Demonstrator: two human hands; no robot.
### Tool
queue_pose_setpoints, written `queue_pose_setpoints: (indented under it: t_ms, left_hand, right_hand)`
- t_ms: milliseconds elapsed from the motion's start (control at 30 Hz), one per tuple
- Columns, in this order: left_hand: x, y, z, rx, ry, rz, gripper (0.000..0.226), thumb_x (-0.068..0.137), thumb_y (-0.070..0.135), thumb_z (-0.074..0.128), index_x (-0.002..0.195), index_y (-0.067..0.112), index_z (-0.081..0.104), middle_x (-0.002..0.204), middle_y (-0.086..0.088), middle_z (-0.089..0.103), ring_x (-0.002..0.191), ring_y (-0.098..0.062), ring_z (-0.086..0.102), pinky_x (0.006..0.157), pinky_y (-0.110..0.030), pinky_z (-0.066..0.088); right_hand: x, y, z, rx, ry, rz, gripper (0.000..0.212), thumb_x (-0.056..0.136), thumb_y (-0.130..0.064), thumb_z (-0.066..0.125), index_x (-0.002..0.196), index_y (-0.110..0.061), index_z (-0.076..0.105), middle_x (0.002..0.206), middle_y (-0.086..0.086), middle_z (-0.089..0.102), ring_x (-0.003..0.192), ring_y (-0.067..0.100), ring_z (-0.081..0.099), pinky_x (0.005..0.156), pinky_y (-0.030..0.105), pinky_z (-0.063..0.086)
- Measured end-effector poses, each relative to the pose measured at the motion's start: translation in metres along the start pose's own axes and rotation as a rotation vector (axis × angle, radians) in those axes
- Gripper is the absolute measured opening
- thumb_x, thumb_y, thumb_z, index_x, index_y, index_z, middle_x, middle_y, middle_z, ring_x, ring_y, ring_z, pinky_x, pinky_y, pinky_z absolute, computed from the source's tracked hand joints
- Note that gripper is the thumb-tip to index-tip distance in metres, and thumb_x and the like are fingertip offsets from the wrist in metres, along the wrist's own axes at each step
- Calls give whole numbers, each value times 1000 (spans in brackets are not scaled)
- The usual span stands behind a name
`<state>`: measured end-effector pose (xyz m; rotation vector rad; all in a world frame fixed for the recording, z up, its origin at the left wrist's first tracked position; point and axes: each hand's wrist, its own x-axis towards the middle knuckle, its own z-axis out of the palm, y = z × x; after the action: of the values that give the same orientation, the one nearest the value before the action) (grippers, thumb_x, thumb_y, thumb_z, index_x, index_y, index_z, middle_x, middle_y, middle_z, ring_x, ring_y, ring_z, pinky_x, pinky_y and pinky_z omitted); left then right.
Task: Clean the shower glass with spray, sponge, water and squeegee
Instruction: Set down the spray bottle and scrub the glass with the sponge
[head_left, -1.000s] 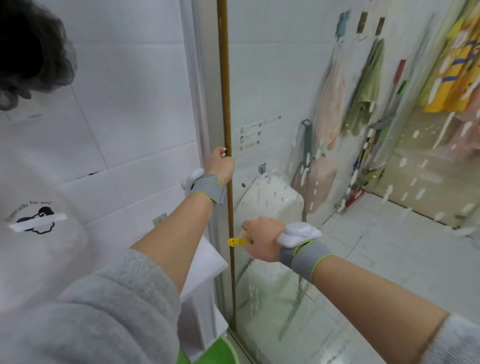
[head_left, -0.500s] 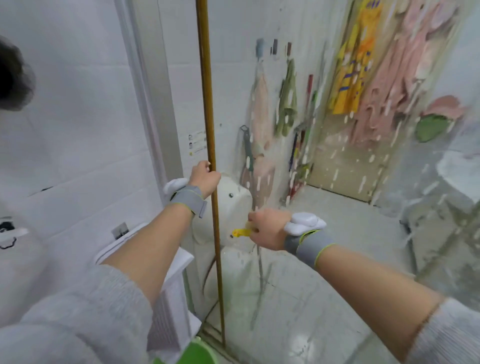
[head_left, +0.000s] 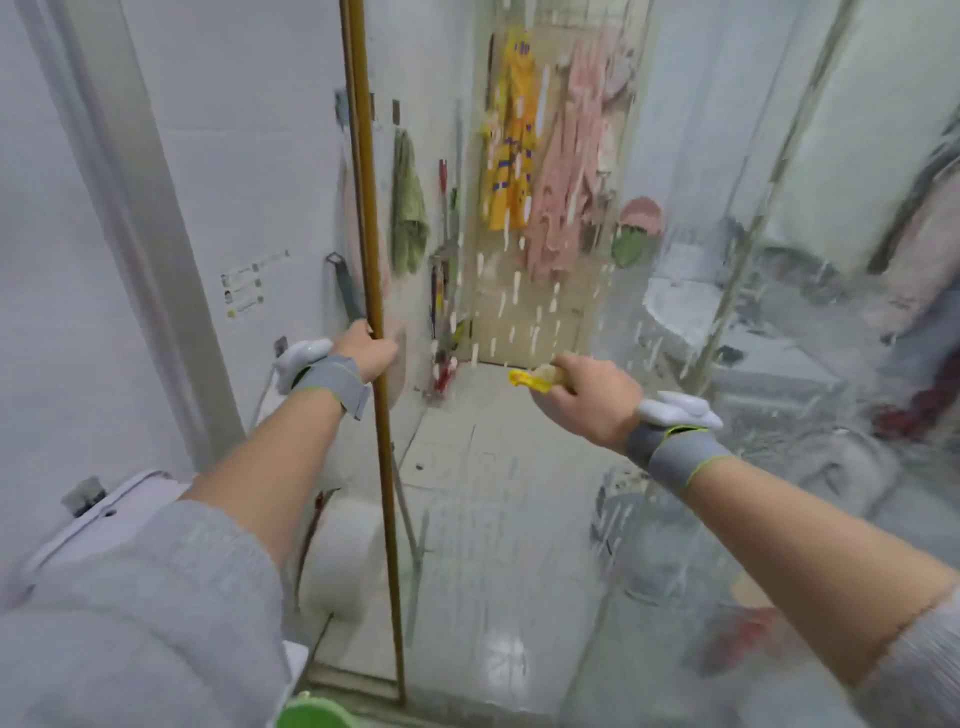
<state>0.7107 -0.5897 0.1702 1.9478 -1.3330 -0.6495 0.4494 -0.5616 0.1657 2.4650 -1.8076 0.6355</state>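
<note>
The yellow sponge (head_left: 535, 379) sits pressed against the wet shower glass (head_left: 519, 519), out in the middle of the pane, well clear of the brass edge strip (head_left: 374, 332) on the glass's left edge. The right hand (head_left: 587, 400) is curled around it, fingers closed on the sponge with only its yellow end poking out to the left. A second ago that hand and sponge were just beside the strip; they have since travelled rightward across the glass and a little higher. The left hand (head_left: 366, 345) keeps its grip on the brass strip, fingers wrapped round it at about the same height as before (both wrists carry grey bands with white pods). White foam streaks (head_left: 514, 291) run down the glass above the sponge. Through the pane show a green towel (head_left: 408, 218), yellow and pink clothes (head_left: 530, 156) hanging by a door, and the floor tiles. Left of the strip stands a white toilet (head_left: 343, 556), and a green rim (head_left: 311, 712) peeks in at the bottom edge.
</note>
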Motion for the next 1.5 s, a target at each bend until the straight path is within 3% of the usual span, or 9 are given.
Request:
queue_pose_setpoints:
  t_ms: [233,400,600,700,767,1067,1167,1333,1500]
  left_hand:
    - [-21,21,35,-24,-62,36,48,91,16,52,135,13,33,99,-13,51,84,-26,51,70,-30,42]
    - [-36,41,51,93,-127,104,15,92,15,54,101,14,42,76,-2,39,69,-19,43,56,-28,34]
    - [-50,93,35,400,-164,188,45,98,27,48,139,18,34,92,-2,47,61,-10,33,53,-21,30]
    - [-61,144,19,310,-51,263,67,98,24,46,154,10,11,132,-11,46,110,-26,52,87,-31,44]
    - [-67,167,12,254,56,312,68,97,22,48,153,8,13,155,-17,21,139,-35,29,111,-41,30]
    - [-95,293,-27,440,474,795,73,96,23,43,155,17,1,162,-4,-9,149,-26,-1,120,-41,10]
    - [-97,323,-39,485,519,831,70,97,24,39,155,17,1,162,-2,-10,149,-25,-1,120,-41,12]
    - [-99,358,-49,519,527,885,66,100,25,33,155,13,0,162,-2,-9,150,-23,-4,121,-43,9]
    - [-85,376,-44,652,477,901,72,97,21,40,154,11,-4,161,-4,-13,149,-21,-6,121,-40,3]
  right_hand:
    - [-2,3,-18,-7,87,-23,26,92,-37,47,110,-19,53,101,17,64,93,41,59,69,36,41]
    - [-4,6,-37,-23,192,-40,24,94,-32,46,111,-16,51,102,10,63,94,39,57,66,36,36]
    - [-3,23,-79,-64,258,-18,25,95,-33,45,112,-15,49,103,10,63,93,37,58,65,35,36]
    - [0,30,-122,-63,343,-4,25,95,-30,44,116,-15,49,107,10,62,95,36,58,67,35,36]
    - [1,28,-146,-60,391,-16,27,95,-27,43,119,-16,47,111,9,59,97,36,57,70,37,39]
    - [56,39,-275,-269,863,-202,56,84,-7,27,135,1,48,139,21,48,128,40,45,101,50,39]
    - [77,44,-301,-373,732,-144,60,90,-15,11,146,-4,29,153,16,28,143,34,22,116,43,16]
    - [100,72,-295,-426,413,-133,77,88,7,38,153,-11,1,160,8,-8,148,24,-6,118,38,2]
    - [103,111,-308,-491,516,-173,71,94,-10,39,153,-16,-1,161,5,-5,148,20,-3,118,34,2]
